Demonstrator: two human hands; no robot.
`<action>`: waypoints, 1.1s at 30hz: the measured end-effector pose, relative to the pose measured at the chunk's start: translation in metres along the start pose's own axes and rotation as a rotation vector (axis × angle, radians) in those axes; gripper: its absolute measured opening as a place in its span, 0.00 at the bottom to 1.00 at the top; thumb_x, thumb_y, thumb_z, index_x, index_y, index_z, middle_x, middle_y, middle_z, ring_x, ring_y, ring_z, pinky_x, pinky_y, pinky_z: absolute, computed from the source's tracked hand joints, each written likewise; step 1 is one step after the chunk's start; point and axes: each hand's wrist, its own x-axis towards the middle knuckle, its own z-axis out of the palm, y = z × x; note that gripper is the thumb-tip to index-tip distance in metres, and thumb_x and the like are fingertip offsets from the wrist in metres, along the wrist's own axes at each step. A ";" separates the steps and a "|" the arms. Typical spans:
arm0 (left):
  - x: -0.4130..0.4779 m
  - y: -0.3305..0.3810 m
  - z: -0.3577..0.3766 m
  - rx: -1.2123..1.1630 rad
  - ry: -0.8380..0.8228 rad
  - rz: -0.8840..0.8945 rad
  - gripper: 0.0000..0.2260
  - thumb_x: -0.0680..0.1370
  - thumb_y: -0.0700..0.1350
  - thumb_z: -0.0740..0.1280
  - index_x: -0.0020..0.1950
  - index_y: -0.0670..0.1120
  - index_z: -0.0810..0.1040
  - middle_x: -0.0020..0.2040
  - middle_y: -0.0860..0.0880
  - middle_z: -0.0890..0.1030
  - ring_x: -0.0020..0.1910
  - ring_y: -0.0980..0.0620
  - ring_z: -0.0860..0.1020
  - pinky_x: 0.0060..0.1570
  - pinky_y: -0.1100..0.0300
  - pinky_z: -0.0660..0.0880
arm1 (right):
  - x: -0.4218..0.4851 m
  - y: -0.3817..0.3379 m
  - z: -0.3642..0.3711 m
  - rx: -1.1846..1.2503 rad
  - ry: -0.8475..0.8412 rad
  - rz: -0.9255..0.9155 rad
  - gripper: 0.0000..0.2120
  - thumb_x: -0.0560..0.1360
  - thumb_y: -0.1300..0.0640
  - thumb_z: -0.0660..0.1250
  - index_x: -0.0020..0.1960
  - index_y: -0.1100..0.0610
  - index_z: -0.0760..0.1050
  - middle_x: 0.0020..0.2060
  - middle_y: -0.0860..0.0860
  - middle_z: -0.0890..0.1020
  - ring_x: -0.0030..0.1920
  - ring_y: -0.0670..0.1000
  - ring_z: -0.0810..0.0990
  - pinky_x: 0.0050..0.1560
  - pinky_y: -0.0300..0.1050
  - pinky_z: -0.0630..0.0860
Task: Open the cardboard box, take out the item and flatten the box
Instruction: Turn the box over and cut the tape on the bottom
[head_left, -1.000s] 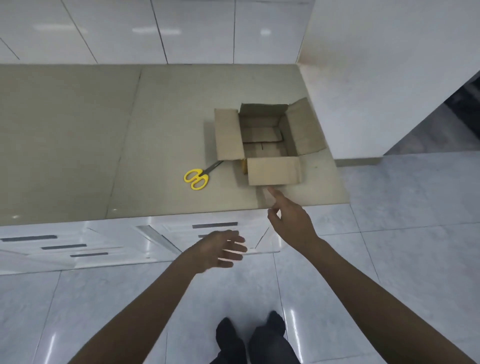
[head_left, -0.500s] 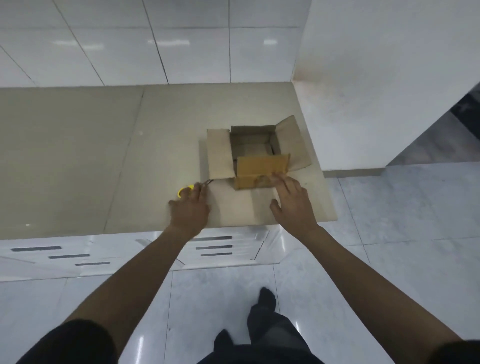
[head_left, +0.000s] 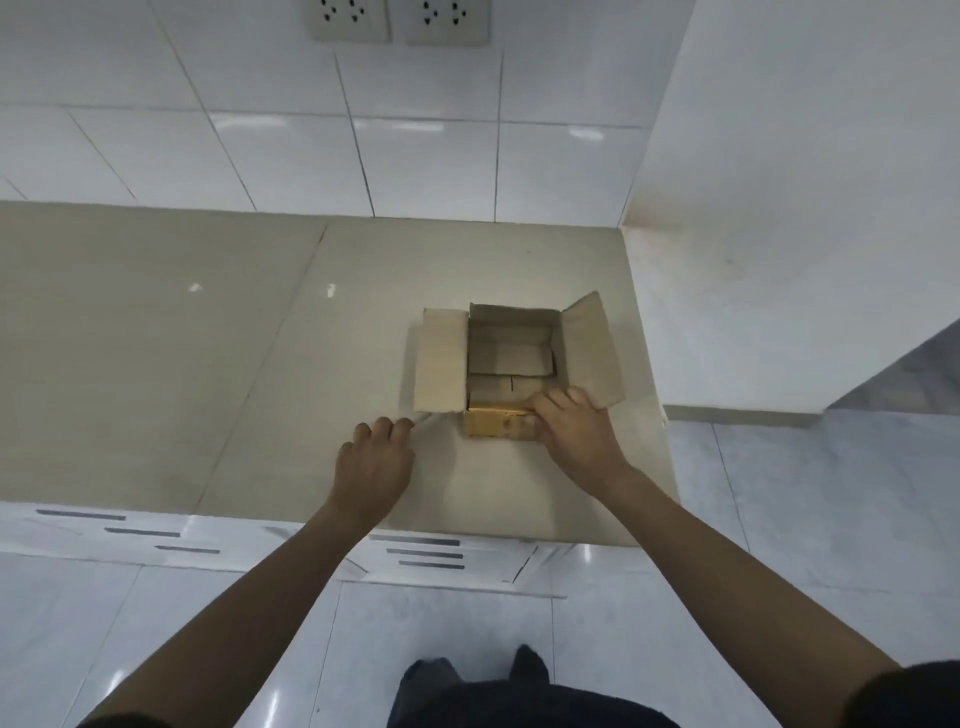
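No legible text, label, brand, number or sign is present: the cardboard box (head_left: 519, 358) faces are unprinted, and the tabletop (head_left: 260, 364) carries no markings.

This looks like a home kitchen. A beige tiled countertop (head_left: 218, 353) runs along a wall of glossy white tiles (head_left: 426, 166), and it serves as the landmark here. Above the countertop, high on the tiled wall, sit two multi-pin electrical sockets (head_left: 400, 21). Below its front edge are glossy white cabinet fronts (head_left: 431, 558) with dark recessed handle slots. At the countertop's right end stands a plain white wall or tall panel (head_left: 789, 208). In front of the countertop, the floor (head_left: 779, 509) is laid with large, pale, marble-patterned tiles.
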 end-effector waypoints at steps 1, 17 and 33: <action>0.000 -0.003 -0.001 -0.040 -0.017 0.013 0.09 0.65 0.33 0.73 0.43 0.43 0.81 0.31 0.46 0.77 0.28 0.45 0.76 0.17 0.60 0.68 | 0.001 0.000 -0.004 0.024 0.021 -0.018 0.10 0.80 0.52 0.59 0.58 0.51 0.75 0.52 0.49 0.80 0.53 0.54 0.74 0.44 0.48 0.70; 0.001 -0.057 -0.032 -0.314 0.285 0.326 0.19 0.73 0.32 0.60 0.61 0.43 0.79 0.56 0.45 0.83 0.41 0.43 0.77 0.37 0.53 0.74 | 0.058 -0.005 -0.092 0.480 -0.042 0.130 0.11 0.79 0.56 0.60 0.57 0.44 0.76 0.43 0.50 0.84 0.50 0.51 0.76 0.58 0.59 0.71; 0.084 -0.049 -0.090 -0.179 0.351 0.537 0.25 0.68 0.28 0.65 0.60 0.50 0.80 0.54 0.49 0.83 0.47 0.43 0.78 0.39 0.53 0.66 | 0.062 0.008 -0.084 0.363 -0.186 0.015 0.44 0.62 0.57 0.79 0.73 0.49 0.63 0.67 0.49 0.71 0.64 0.48 0.63 0.63 0.38 0.57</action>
